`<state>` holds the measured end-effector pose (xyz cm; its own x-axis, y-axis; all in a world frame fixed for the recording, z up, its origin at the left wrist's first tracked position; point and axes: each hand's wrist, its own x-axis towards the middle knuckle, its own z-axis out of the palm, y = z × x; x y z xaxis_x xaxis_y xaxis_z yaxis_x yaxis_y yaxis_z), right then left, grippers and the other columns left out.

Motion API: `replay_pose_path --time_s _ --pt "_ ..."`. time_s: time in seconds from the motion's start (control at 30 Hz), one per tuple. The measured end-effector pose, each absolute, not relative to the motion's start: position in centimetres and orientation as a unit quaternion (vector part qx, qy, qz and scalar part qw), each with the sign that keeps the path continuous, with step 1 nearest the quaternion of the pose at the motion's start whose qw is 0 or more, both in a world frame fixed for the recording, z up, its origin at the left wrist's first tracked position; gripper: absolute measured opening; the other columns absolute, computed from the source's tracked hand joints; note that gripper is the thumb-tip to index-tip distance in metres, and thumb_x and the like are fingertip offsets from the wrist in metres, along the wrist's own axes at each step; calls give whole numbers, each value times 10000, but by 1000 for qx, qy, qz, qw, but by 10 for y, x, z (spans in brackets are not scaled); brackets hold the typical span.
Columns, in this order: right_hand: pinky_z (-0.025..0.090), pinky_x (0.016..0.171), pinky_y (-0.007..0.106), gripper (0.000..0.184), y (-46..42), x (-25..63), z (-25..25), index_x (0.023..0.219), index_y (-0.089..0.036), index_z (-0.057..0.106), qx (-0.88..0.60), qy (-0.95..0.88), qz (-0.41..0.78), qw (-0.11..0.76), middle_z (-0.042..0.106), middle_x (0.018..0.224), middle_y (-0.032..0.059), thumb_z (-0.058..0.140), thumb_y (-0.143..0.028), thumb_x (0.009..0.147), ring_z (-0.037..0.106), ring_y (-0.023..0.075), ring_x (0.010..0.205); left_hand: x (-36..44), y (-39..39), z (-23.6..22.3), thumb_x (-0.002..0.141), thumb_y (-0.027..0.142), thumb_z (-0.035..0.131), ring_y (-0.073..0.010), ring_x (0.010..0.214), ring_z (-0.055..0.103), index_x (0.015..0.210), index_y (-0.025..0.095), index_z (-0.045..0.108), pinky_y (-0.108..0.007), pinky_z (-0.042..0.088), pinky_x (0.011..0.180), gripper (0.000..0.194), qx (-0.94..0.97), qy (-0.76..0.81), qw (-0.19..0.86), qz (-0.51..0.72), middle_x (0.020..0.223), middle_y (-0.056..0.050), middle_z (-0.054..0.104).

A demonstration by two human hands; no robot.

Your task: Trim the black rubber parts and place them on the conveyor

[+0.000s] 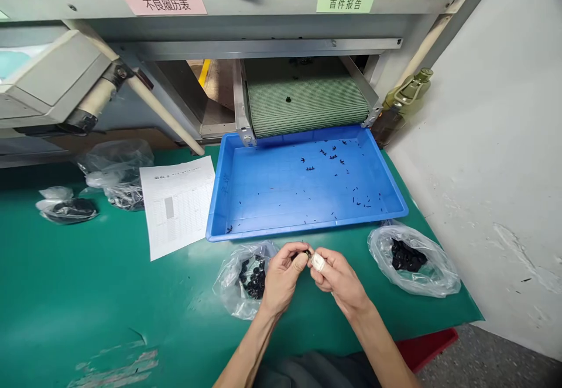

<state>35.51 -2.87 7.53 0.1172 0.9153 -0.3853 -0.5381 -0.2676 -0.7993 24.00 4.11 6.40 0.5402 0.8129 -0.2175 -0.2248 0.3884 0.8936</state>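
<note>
A small black part is sitting above the desk, pinched by my left fingers. I am judging it light, stiff, maybe slippery, so its edge is seeming the safest hold. My right fingers are resting bent beside it; whether gripping, I cannot tell. Beyond, a blue tray is lying.

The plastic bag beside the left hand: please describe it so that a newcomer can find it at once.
Start at the blue tray on the green table. In front of its near edge, toward the left end, the clear bag lies open beside the left hand, with small black pieces inside. Its pieces show gaps; those in the bag at the table's right edge form one dense heap.
</note>
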Motion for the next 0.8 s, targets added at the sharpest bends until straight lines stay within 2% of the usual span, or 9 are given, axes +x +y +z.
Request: replay_pose_path --time_s 0.17,0.4,0.67,0.8 --pt "116 349 155 238 -27 357 71 774 -163 522 -344 -86 734 579 317 495 -116 615 -360 869 129 11 375 244 44 61 739 286 743 -154 811 590 881 185 688 -266 453 758 183 390 333 792 333 880 -46 669" --pt "87 310 110 258 -27 358 68 829 -175 515 -224 1 779 585 325 496 -136 719 -327 788 57 4 365 252 50 62 688 324 784 -100 634 547 854 177 678 -244 444 658 246 351 288 836 308 804 -17 638" --pt "56 279 135 285 -23 361 61 798 -188 496 -230 -20 771 594 277 460 -154 718 -362 756 25 13 332 256 58 68 769 294 716 -128 691 555 906 169 645 -262 440 706 199 405 279 829 267 754 -21 617" --pt "111 316 145 233 -27 364 65 830 -175 526 -284 -53 739 609 350 489 -128 653 -370 826 130 10 342 257 57 68 809 292 672 -143 738 558 939 177 635 -272 432 749 177 452 310 790 276 753 -21 625"
